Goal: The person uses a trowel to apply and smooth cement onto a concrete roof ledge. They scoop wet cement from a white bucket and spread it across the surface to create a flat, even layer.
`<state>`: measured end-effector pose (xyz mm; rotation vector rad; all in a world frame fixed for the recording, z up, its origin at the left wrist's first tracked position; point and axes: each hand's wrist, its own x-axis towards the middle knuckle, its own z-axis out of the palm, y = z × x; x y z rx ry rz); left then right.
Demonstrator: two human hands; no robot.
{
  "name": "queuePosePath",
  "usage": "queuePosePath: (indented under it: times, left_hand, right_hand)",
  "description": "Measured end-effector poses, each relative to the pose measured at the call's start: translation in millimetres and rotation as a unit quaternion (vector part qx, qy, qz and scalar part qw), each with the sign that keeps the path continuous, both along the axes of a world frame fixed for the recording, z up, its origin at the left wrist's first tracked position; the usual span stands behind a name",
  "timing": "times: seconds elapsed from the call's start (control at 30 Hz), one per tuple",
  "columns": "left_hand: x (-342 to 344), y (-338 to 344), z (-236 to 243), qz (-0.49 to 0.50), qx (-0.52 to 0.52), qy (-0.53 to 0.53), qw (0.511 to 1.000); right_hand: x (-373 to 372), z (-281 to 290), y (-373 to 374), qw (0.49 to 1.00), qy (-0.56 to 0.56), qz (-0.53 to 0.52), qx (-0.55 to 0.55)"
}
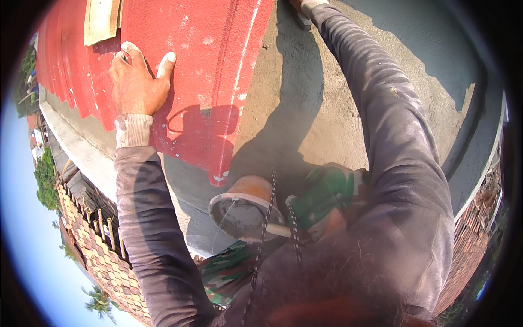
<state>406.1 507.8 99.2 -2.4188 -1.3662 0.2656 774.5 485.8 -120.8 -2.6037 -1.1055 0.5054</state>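
Note:
My left hand (139, 82) lies on a red corrugated roof sheet (190, 60), thumb and fingers spread, holding nothing. A piece of pale wood (102, 22) sits on the sheet just beyond its fingertips. My right arm reaches far forward over grey mortar (348, 125). At the top edge my right hand (296, 4) is mostly cut off, its fingers out of sight. Beside it shows a small pale thing (304, 22) that I cannot make out. Close to my body an orange bucket (252, 188) holds grey mortar (239, 217). A pale, stick-like handle (278, 230) is by its rim.
Smooth grey mortar (474, 152) forms a raised edge on the right. A pale concrete ledge (81, 147) borders the red sheet on the left. Beyond and below lie tiled roofs (103, 261) and trees. Two patterned cords (265, 223) hang before my chest.

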Motion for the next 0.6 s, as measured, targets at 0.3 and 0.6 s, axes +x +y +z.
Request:
queuePosePath:
  times: [0.3, 0.6]
  left_hand:
    - [-7.9, 18.3, -1.7, -0.050, -0.034, -0.034, 0.998]
    - [-14.6, 17.3, 2.2, -0.049, -0.049, -0.016, 0.997]
  right_hand:
    - [-123.0, -23.5, -126.7, 0.967, -0.008, 0.247, -0.066]
    - [-160.6, -2.9, -230.2, 0.969, 0.186, 0.165, 0.006]
